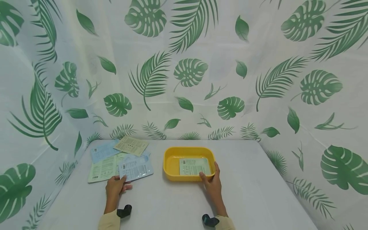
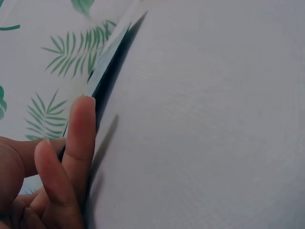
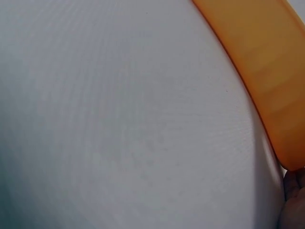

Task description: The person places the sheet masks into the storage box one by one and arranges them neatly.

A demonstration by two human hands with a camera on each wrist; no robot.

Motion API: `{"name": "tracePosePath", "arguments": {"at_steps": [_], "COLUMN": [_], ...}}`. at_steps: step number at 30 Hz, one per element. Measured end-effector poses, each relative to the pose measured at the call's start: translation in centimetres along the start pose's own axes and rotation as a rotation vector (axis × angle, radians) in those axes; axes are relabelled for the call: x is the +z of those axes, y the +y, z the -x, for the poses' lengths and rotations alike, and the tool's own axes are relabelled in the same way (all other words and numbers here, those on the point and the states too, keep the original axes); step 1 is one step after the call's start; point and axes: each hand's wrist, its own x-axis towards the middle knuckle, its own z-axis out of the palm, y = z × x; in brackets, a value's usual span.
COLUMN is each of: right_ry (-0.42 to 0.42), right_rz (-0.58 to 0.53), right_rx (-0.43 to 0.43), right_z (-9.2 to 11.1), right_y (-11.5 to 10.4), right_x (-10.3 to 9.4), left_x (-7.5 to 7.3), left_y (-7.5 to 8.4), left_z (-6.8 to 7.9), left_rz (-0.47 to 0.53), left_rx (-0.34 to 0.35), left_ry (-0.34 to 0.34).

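Observation:
My left hand (image 1: 115, 188) pinches the near left corner of a light blue flat packet (image 1: 135, 167) between thumb and fingers. That packet is tilted over a green packet (image 1: 103, 170). In the left wrist view its thin edge (image 2: 110, 62) rises from my fingers (image 2: 81, 129), seen nearly edge-on. My right hand (image 1: 212, 187) grips the near right corner of a yellow rectangular tray (image 1: 175, 178), thumb over the rim. Inside the tray lies a pale green packet (image 1: 194, 166) with small print. The right wrist view shows the tray's outer wall (image 3: 267, 71) and only a bit of my hand.
Another blue packet (image 1: 104, 150) and a yellowish packet (image 1: 131, 145) lie overlapping at the table's back left. The white table (image 1: 244, 179) meets a leaf-patterned cloth (image 1: 195, 121) at the back and both sides.

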Motion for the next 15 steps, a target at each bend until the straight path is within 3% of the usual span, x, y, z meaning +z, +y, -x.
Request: {"name": "tracePosePath", "arguments": {"at_steps": [15], "right_ry": [-0.02], "right_rz": [0.019], "right_rx": [0.013], "right_z": [-0.01], "right_y": [-0.19], "right_x": [-0.17], "left_x": [-0.21], "left_y": [-0.56], "left_z": [0.03], "left_rz": [0.0], "left_rx": [0.064], "left_ry": [-0.035]}}
